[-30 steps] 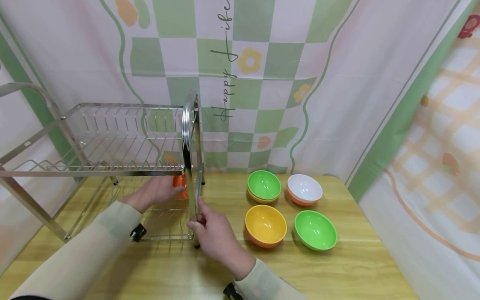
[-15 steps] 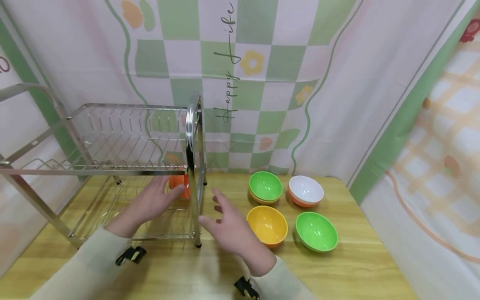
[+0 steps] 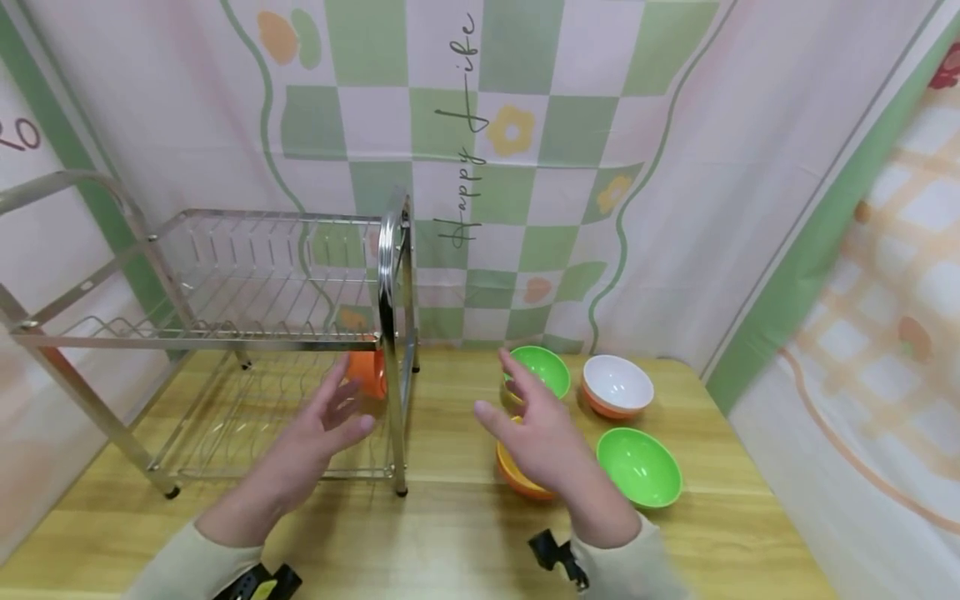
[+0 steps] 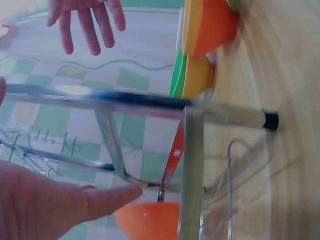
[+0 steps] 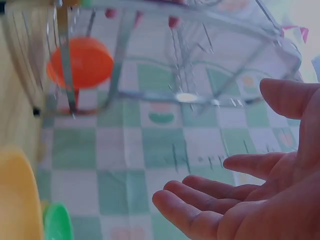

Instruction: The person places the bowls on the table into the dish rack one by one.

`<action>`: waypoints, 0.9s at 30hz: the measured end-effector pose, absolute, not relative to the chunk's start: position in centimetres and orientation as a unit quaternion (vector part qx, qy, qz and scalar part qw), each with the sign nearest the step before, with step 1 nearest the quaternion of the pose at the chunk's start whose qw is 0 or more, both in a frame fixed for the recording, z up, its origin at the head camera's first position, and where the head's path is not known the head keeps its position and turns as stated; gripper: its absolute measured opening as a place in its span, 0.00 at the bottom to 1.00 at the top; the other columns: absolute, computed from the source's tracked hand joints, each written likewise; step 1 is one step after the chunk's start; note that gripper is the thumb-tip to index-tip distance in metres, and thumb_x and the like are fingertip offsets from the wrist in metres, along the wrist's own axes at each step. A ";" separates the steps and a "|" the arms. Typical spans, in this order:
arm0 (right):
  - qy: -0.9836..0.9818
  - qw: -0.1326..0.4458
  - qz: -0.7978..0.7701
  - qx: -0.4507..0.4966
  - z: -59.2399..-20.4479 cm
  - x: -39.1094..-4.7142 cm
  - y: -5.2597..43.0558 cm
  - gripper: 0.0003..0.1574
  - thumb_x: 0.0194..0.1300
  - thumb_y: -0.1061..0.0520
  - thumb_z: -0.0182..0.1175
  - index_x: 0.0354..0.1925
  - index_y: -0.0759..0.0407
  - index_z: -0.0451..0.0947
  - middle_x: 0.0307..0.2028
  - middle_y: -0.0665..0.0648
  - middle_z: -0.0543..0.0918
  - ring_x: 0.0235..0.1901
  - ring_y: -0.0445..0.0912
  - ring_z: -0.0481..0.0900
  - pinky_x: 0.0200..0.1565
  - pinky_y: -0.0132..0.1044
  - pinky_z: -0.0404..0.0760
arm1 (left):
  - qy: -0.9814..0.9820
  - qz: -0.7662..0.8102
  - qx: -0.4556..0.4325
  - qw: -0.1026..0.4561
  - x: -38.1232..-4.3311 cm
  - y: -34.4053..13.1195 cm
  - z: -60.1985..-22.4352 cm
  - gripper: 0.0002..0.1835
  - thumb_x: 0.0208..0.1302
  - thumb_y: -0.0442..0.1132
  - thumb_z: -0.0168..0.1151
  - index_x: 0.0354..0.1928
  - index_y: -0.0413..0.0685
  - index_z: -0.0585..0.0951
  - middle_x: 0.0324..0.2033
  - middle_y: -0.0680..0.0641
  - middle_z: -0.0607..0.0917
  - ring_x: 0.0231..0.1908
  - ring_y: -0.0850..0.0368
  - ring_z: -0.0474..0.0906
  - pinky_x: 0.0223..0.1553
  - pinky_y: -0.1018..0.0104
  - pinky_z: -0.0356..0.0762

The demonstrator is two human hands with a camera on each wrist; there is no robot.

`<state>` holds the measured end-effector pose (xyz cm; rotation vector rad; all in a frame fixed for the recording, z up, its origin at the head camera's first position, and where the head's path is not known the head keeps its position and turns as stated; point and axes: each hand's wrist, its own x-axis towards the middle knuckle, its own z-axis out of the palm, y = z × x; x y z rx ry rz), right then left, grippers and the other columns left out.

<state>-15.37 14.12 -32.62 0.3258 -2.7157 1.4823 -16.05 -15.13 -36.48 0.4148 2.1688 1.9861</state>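
An orange bowl (image 3: 366, 372) stands tipped on its side on the lower tier of a two-tier metal dish rack (image 3: 388, 308), near the right end. My left hand (image 3: 303, 450) is in front of that tier, fingers spread, holding nothing; in the left wrist view its thumb overlaps the edge of the orange bowl (image 4: 150, 220). My right hand (image 3: 547, 442) is over the left-hand bowls with relaxed fingers and nothing in it. It partly hides a yellow bowl (image 3: 510, 457) with an orange outside and a green bowl (image 3: 543, 369) behind that.
To the right stand a white bowl (image 3: 618, 382) stacked on an orange one and another green bowl (image 3: 639, 468). The rack's upper tier (image 3: 277, 283) is bare wire. A patterned curtain (image 3: 517, 192) hangs behind the wooden table (image 3: 442, 533).
My left hand has let go of the orange bowl and drawn back out of the lower tier. My right hand has released the rack's front post and moved right, over the bowls.
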 end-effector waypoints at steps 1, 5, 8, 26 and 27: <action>-0.876 0.017 0.471 0.100 -32.3 -15.3 14.7 0.50 0.68 0.37 0.62 0.78 0.48 0.53 0.73 0.58 0.61 0.66 0.59 0.67 0.62 0.54 0.72 | 0.714 0.679 0.146 0.089 -16.0 -14.9 -36.7 0.50 0.70 0.41 0.63 0.80 0.63 0.39 0.76 0.37 0.49 0.72 0.34 0.48 0.67 0.37 0.52; -0.888 0.028 0.451 0.088 -31.3 -15.0 17.3 0.51 0.67 0.32 0.60 0.78 0.46 0.52 0.74 0.57 0.59 0.66 0.59 0.68 0.62 0.55 0.72 | 0.696 0.694 0.154 0.098 -15.9 -14.0 -37.2 0.51 0.67 0.37 0.66 0.80 0.58 0.42 0.75 0.37 0.55 0.71 0.37 0.54 0.67 0.47 0.58; -0.890 0.035 0.448 0.082 -30.7 -14.7 19.3 0.52 0.68 0.32 0.59 0.79 0.48 0.50 0.75 0.55 0.56 0.68 0.59 0.64 0.64 0.56 0.69 | 0.701 0.693 0.138 0.098 -15.8 -13.3 -37.6 0.48 0.65 0.36 0.67 0.79 0.61 0.50 0.73 0.41 0.62 0.69 0.39 0.60 0.65 0.50 0.63; -0.913 0.056 0.404 0.016 -29.9 -14.1 29.0 0.53 0.73 0.35 0.53 0.80 0.53 0.40 0.76 0.63 0.53 0.69 0.67 0.59 0.59 0.71 0.66 | 0.691 0.713 0.087 0.081 -15.7 -11.6 -38.5 0.31 0.71 0.36 0.61 0.72 0.37 0.64 0.68 0.34 0.67 0.60 0.39 0.73 0.56 0.54 0.77; -0.913 0.056 0.404 0.013 -30.0 -14.1 29.3 0.53 0.73 0.35 0.53 0.80 0.52 0.40 0.76 0.63 0.53 0.68 0.68 0.59 0.58 0.71 0.66 | 0.695 0.710 0.085 0.080 -15.7 -11.5 -38.5 0.31 0.71 0.36 0.61 0.72 0.36 0.65 0.67 0.34 0.68 0.59 0.39 0.74 0.56 0.54 0.77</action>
